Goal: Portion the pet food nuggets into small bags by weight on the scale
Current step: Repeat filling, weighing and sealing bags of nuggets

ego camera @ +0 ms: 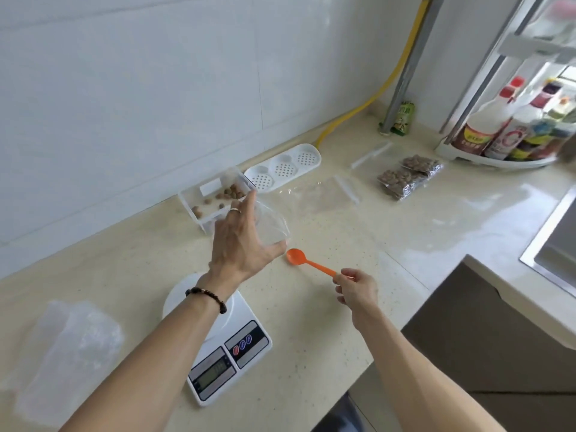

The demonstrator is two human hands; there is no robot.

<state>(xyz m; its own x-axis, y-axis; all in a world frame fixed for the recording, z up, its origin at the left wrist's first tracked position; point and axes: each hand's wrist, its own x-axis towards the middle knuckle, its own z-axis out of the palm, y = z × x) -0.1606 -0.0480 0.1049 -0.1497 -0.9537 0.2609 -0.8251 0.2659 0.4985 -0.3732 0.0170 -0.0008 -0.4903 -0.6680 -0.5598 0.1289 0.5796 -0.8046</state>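
Observation:
My left hand (241, 241) grips a clear plastic cup (271, 224), tilted, above the counter just beyond the white scale (223, 341). Nothing stands on the scale's round platform. My right hand (357, 289) pinches the handle end of an orange spoon (307, 261), whose empty bowl points toward the cup. A clear box (215, 198) with brown nuggets sits against the wall behind the cup. Two filled bags of nuggets (408, 176) lie at the back right. An empty zip bag (321, 196) lies flat between the box and the filled bags.
A white perforated tray (283, 168) lies by the wall. A stack of clear bags (67, 353) sits at the left front. A rack of bottles (511, 132) stands at the back right, a sink (553, 244) at the right edge. A yellow hose (378, 88) runs down the wall.

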